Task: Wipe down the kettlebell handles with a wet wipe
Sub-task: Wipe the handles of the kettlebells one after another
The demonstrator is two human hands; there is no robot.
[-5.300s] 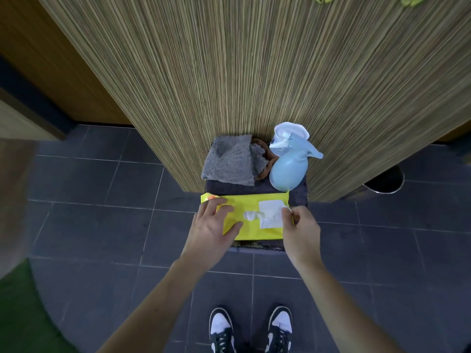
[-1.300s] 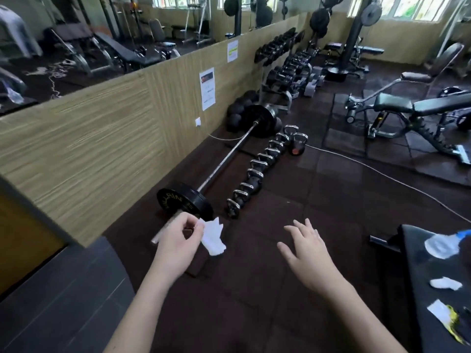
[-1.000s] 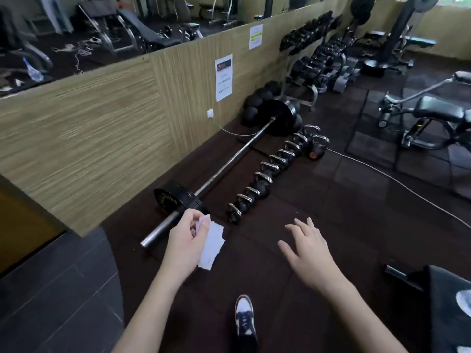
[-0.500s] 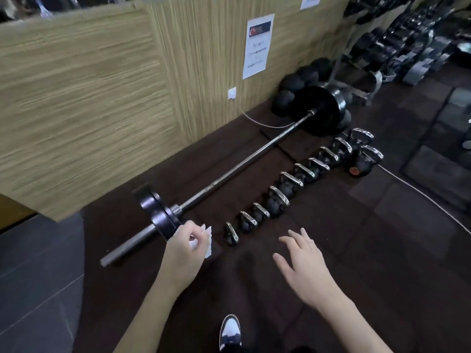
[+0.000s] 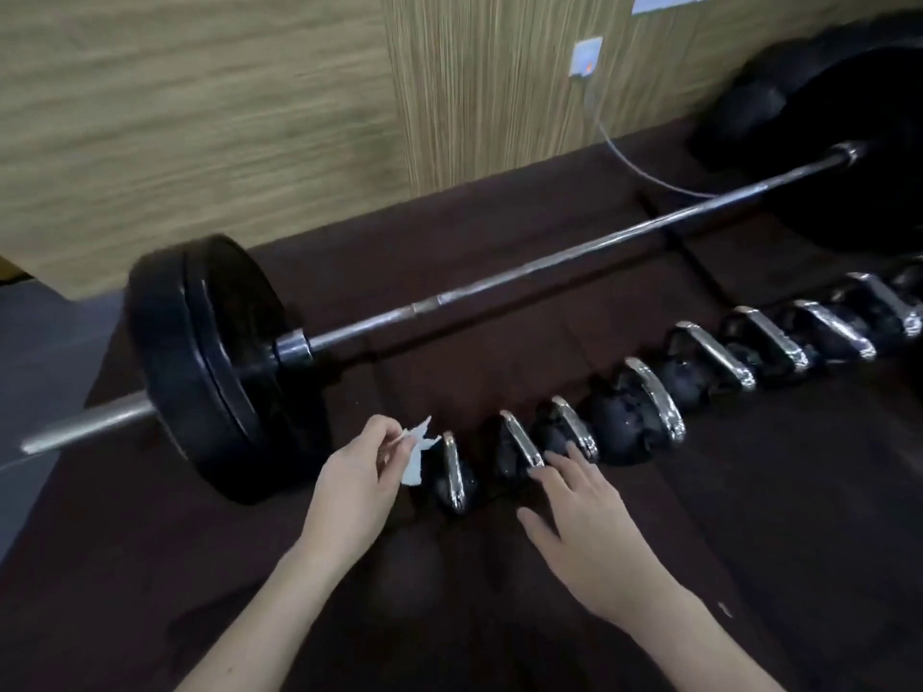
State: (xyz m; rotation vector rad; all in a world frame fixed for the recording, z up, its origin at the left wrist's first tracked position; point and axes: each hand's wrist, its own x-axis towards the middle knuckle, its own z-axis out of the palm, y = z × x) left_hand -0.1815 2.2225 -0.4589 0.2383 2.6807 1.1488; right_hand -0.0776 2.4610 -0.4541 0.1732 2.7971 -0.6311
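Observation:
A row of several black kettlebells with chrome handles runs from the middle of the dark floor mat toward the right edge. The nearest kettlebell (image 5: pixel 452 474) stands just right of my left hand (image 5: pixel 357 479), which pinches a small white wet wipe (image 5: pixel 415 452) beside its handle. My right hand (image 5: pixel 582 511) is spread, fingers straight, its fingertips reaching the second kettlebell (image 5: pixel 519 447) and the third kettlebell (image 5: pixel 574 434). Whether the fingertips touch the handles is unclear.
A loaded barbell (image 5: pixel 499 284) lies behind the row, its black plate (image 5: pixel 210 367) just left of my left hand. More black plates (image 5: pixel 819 132) sit at the far right. A wood-panelled wall (image 5: pixel 249 102) with a white cable (image 5: pixel 629 162) backs the mat.
I have come close to the row and lowered my view. Both hands moved forward: the left with the wipe reached the nearest kettlebell, the right reached over the second and third.

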